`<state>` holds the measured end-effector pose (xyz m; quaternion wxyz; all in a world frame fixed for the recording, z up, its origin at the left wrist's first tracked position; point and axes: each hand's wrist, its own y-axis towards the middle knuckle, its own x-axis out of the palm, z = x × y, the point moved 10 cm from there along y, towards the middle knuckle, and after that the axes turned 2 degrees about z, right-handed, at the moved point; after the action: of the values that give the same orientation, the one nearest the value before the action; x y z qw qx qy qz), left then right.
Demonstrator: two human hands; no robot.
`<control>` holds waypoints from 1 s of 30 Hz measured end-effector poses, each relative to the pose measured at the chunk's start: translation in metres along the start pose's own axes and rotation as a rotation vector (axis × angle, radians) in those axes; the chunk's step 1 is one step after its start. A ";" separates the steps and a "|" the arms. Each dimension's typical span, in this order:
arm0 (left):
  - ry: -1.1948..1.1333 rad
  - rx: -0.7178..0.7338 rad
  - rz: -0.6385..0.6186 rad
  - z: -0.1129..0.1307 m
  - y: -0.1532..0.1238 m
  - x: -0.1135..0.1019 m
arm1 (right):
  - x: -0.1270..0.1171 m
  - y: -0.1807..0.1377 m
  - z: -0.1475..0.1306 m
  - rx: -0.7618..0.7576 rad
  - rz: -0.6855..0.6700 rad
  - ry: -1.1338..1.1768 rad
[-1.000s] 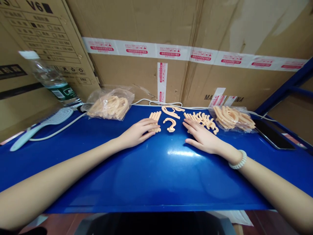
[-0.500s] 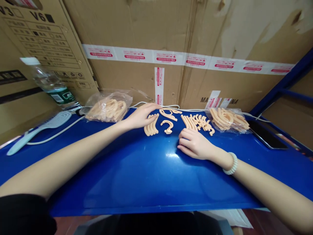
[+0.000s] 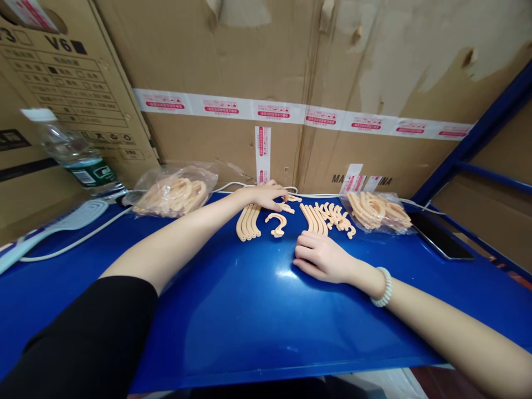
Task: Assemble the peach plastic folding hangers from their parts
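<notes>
My left hand [image 3: 269, 194] reaches to the back of the blue table [image 3: 257, 310], its fingers curled onto a peach curved plastic piece [image 3: 288, 207] near the white cable. Just in front of it lie a neat row of peach curved strips [image 3: 248, 223] and a single hook-shaped piece [image 3: 276, 224]. My right hand [image 3: 319, 258], with a white bead bracelet at the wrist, rests on the table with its fingers folded in and nothing in them. Beyond its knuckles is another row of peach pieces [image 3: 326, 217].
Clear bags of the same peach parts sit at the back left [image 3: 174, 191] and back right [image 3: 376, 210]. A water bottle [image 3: 72, 155] and a pale hairbrush [image 3: 62, 221] are far left, a dark phone [image 3: 440, 241] far right. Cardboard boxes [image 3: 291, 72] wall the back.
My left hand left the strip row and went back and right to the far curved piece. My right hand pulled back from its row and curled its fingers. The view tilted up.
</notes>
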<state>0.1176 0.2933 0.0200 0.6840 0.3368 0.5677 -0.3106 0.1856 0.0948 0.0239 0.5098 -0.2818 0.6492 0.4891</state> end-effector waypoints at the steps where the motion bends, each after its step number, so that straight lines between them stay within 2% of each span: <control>1: 0.008 -0.011 -0.008 -0.001 0.000 0.002 | 0.000 0.000 0.000 0.004 -0.001 0.006; 7: 0.014 -0.017 -0.032 -0.002 0.004 0.006 | -0.001 0.000 0.001 0.023 0.004 0.032; 20: -0.057 -0.038 -0.013 -0.007 0.010 -0.001 | -0.003 -0.002 0.003 0.049 -0.008 0.076; 23: -0.064 -0.047 0.061 -0.004 0.008 -0.010 | -0.005 -0.004 0.003 0.050 0.010 0.092; 26: -0.067 -0.049 0.188 0.002 0.004 -0.030 | -0.010 -0.005 0.006 0.076 0.065 0.124; 28: -0.064 -0.054 0.300 0.010 -0.005 -0.050 | -0.017 -0.007 0.013 0.148 0.147 0.201; 30: -0.060 -0.053 0.416 0.025 -0.020 -0.069 | -0.026 -0.011 0.028 0.297 0.262 0.349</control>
<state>0.1040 0.2644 0.0894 0.7585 0.4192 0.4735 -0.1575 0.2143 0.1133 0.0448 0.3582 -0.1976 0.8229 0.3944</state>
